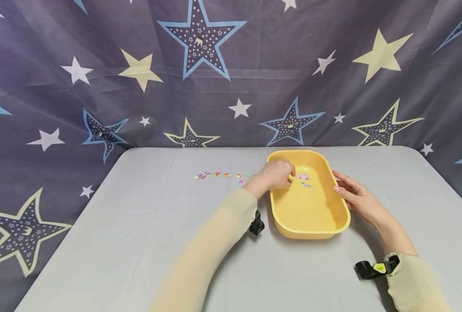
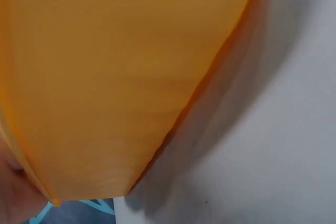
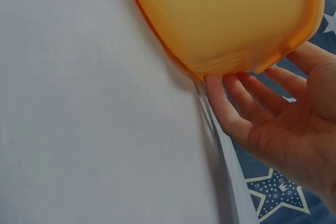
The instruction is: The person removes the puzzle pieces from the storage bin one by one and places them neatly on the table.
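A yellow oblong tray (image 1: pixel 305 216) stands on the table, right of the middle. My left hand (image 1: pixel 275 175) reaches over its left rim with fingers bent down inside the far half; I cannot tell whether they pinch anything. Just beside these fingers, a pink-purple cutout (image 1: pixel 302 177) and a green-purple cutout (image 1: pixel 305 185), both small, lie on the tray floor. At the tray's right side, my right hand (image 1: pixel 357 197) rests its fingertips against the outer wall, fingers fairly straight. In the left wrist view, the tray wall hides most of the left hand (image 2: pixel 18 198).
Left of the tray, a row of small colourful cutouts (image 1: pixel 227 175) runs across the table (image 1: pixel 137 225), partly behind the left forearm. A single cutout (image 1: pixel 241 183) lies nearer, close to that wrist. A star-patterned cloth (image 1: pixel 223 99) hangs behind the table.
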{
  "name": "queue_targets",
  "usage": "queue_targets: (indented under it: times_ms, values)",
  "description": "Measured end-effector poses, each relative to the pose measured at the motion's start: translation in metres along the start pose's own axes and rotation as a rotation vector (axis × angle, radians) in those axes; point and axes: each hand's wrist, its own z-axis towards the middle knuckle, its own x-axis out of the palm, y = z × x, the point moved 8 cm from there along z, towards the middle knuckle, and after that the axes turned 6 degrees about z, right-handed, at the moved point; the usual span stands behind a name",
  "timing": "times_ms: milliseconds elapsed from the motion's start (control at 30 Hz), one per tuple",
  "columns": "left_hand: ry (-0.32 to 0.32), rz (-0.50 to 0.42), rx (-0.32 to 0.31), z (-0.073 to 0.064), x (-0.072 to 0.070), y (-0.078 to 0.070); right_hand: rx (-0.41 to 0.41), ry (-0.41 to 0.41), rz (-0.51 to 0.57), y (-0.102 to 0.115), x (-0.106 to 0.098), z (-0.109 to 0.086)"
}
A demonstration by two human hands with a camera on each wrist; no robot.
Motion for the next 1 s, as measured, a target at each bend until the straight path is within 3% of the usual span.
queue_targets:
  times_ms: [333, 1000]
  values:
    - [0.022, 0.159, -0.023, 0.0017, 0.0064, -0.0034, 0.017, -0.007, -0.01, -0.0023, -0.0023, 0.0019]
    - [-0.015, 0.128, -0.014, 0.0026, 0.0063, -0.0028, -0.002, -0.008, -0.009, -0.0031, -0.0036, 0.0019]
